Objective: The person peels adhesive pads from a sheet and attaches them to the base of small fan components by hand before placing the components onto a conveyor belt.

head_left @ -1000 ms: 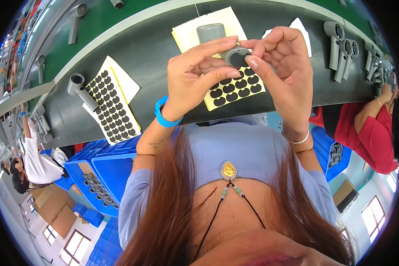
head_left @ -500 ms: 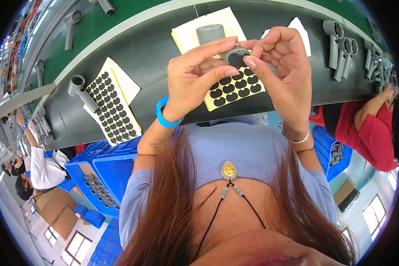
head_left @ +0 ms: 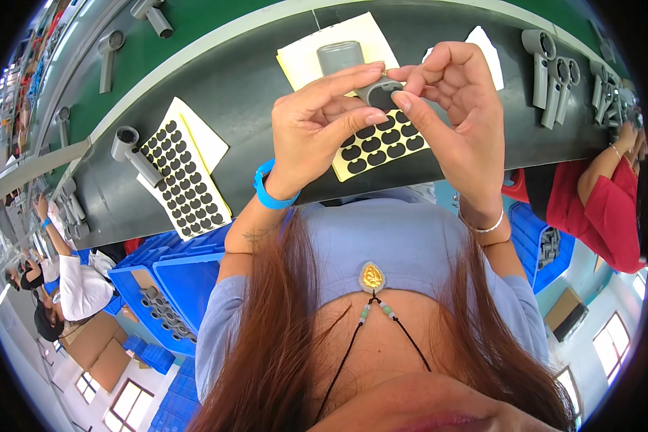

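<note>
Above the bench, my left hand [head_left: 306,122] curls its fingers and thumb around a grey plastic fan part [head_left: 371,92]. A black rounded sticker [head_left: 383,99] lies against the part's end face. My right hand [head_left: 457,101] has its thumb tip at that sticker's edge, with the fingers bent in close to the part. Just below the hands is a yellow sheet of black stickers [head_left: 374,151], partly covered by them. A grey rounded piece [head_left: 340,56] shows behind my left fingers, over pale yellow paper [head_left: 371,32]; whether it joins the held part cannot be told.
At left, a grey handheld fan body [head_left: 135,155] rests beside another sticker sheet [head_left: 187,180]. Several grey fan bodies [head_left: 551,75] lie at right. Beyond runs a green belt [head_left: 216,21]. Blue crates [head_left: 187,273] stand below the bench. Co-workers sit left and right, one in a red sleeve [head_left: 608,209].
My right thumb has shifted slightly left over the sticker, and the held part has tilted a little. Grey fan bodies on the green belt have moved left. The left co-worker has shifted.
</note>
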The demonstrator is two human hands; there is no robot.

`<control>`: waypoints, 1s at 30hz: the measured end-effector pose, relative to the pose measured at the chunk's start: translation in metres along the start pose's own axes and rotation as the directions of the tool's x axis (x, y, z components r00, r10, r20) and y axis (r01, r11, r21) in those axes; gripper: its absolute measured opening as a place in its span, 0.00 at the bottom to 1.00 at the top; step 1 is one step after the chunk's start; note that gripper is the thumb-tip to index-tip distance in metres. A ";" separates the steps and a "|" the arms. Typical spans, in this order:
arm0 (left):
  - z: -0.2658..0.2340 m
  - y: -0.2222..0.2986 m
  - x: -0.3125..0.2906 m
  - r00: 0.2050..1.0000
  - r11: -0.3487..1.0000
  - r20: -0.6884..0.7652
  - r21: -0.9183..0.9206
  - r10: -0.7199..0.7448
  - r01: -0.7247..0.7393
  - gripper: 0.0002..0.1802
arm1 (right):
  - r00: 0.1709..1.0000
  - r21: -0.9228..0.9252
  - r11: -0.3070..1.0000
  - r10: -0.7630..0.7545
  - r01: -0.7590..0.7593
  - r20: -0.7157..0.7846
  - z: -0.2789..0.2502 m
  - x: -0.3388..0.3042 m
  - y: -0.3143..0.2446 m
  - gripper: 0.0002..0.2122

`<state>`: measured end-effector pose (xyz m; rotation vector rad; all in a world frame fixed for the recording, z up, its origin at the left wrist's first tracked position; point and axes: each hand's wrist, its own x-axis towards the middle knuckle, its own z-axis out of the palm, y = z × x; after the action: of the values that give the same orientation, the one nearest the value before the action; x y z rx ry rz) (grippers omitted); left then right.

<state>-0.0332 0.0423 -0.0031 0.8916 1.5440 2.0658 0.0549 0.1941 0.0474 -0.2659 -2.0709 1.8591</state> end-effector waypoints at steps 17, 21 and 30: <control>0.006 0.007 -0.001 0.987 0.981 -0.066 -0.136 -0.150 0.140 0.19 | 0.997 -0.276 0.959 -0.074 0.063 -0.031 0.000 -0.003 -0.007 0.18; 0.007 0.009 -0.002 0.987 0.980 -0.046 -0.140 -0.152 0.145 0.18 | 0.993 -0.334 0.940 -0.099 0.071 -0.070 0.002 -0.005 -0.008 0.19; 0.008 0.007 -0.002 0.991 0.981 -0.032 -0.149 -0.127 0.121 0.17 | 0.986 -0.425 0.901 -0.140 0.088 -0.091 0.002 -0.007 -0.007 0.20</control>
<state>-0.0261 0.0447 0.0042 0.6854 1.4095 2.0889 0.0614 0.1885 0.0532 -0.3422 -2.3286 1.2801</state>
